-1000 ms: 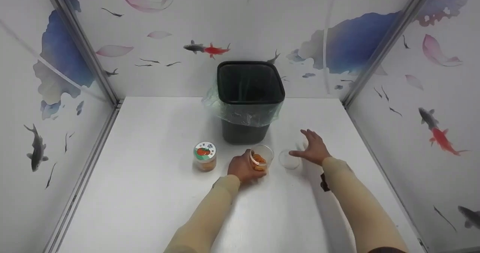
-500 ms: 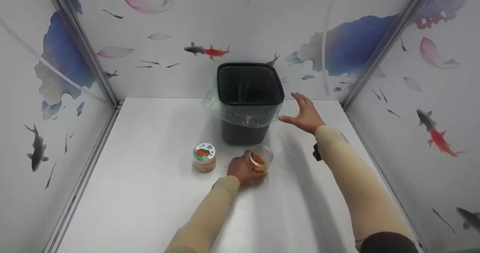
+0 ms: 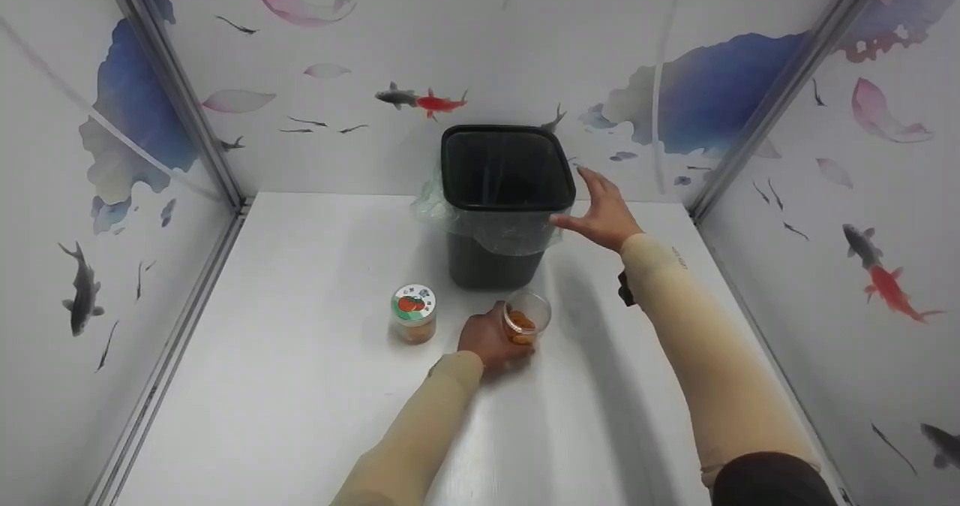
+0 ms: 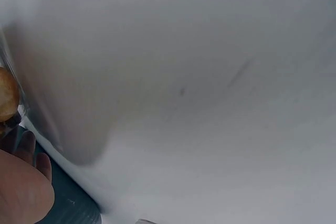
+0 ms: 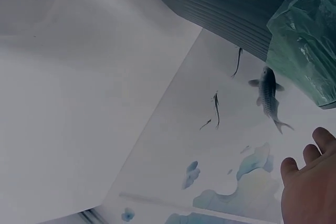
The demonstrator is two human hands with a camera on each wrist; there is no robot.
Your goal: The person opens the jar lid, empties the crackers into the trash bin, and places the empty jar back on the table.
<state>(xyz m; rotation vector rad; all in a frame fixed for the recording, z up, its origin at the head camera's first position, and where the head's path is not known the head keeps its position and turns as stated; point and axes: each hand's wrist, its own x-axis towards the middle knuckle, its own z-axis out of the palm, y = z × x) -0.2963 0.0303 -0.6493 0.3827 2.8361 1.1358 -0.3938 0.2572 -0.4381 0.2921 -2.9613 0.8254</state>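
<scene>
My left hand (image 3: pixel 501 335) grips a small clear open jar (image 3: pixel 527 317) with orange pieces inside, standing on the white table (image 3: pixel 300 386) in front of the black bin (image 3: pixel 506 191). My right hand (image 3: pixel 583 204) is raised with its fingers spread at the bin's right rim, the thumb at the green liner (image 3: pixel 495 232). The right wrist view shows the bin wall (image 5: pixel 236 9), the liner (image 5: pixel 307 40) and my fingertips (image 5: pixel 310 177) near the fish-patterned wall. In the left wrist view a bit of my hand (image 4: pixel 21 187) and the orange contents (image 4: pixel 5 98) show at the left edge.
A second jar (image 3: pixel 413 312), sealed with a labelled lid, stands on the table left of my left hand. Fish-patterned walls (image 3: pixel 825 191) close in the table at the back and on both sides. The bin stands against the back wall.
My right hand lifted from the table beside a clear lid and moved back and up to the bin's right rim. The lid no longer shows. My left hand kept its hold on the jar.
</scene>
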